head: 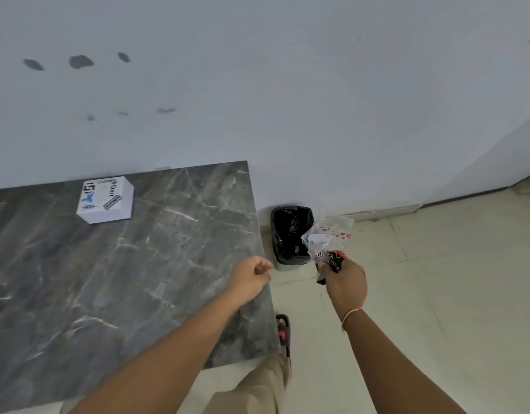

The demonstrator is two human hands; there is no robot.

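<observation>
Right grip (344, 282) bunched round crumpled wrappers (327, 234), just right of the floor bin (290, 231). Light, limp, slippery film, so I hold the gathered neck. Left grip (251, 279) curled, empty, over table (138, 279) edge.

This is a plain room indoors, maybe a home or a small office. It has a pale painted wall (287, 85) with dark smudges, a pale tiled floor (442, 279), a grey stone-look table top (132, 270) and a small bin with a black bag (290, 234).
</observation>
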